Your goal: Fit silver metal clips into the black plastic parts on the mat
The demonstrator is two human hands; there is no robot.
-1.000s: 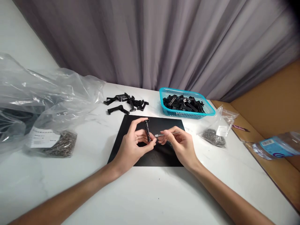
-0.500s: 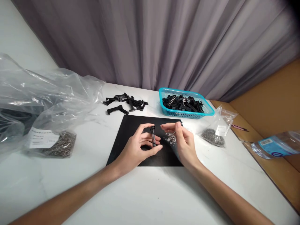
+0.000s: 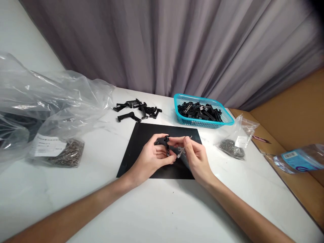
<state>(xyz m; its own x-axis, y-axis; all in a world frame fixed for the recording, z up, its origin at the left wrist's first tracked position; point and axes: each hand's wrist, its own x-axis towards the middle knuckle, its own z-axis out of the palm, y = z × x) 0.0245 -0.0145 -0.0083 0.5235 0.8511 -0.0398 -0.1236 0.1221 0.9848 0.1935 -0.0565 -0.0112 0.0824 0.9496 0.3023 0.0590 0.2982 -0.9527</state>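
Observation:
My left hand [image 3: 149,155] is closed on a narrow black plastic part [image 3: 167,146], which stands upright between thumb and forefinger. In my right hand [image 3: 197,155], thumb and fingers pinch a thin cotton swab [image 3: 183,151], its white tip slanting down towards the left hand. The right fingertips are close to the upper end of the plastic part; whether they touch it I cannot tell. Both hands are above a black mat [image 3: 136,145]. Small shiny metal pieces [image 3: 180,149] lie on the mat, partly hidden behind the right hand.
Loose black plastic parts [image 3: 129,115] lie behind the mat. A blue basket [image 3: 202,123] of similar parts stands at the back right. Bags of small metal pieces lie left [image 3: 72,153] and right [image 3: 231,147]. A plastic bottle [image 3: 298,158] lies on the cardboard at far right.
My right hand has moved left with the cotton swab, closer to the plastic part. The left hand still holds that part upright. The view has shifted slightly.

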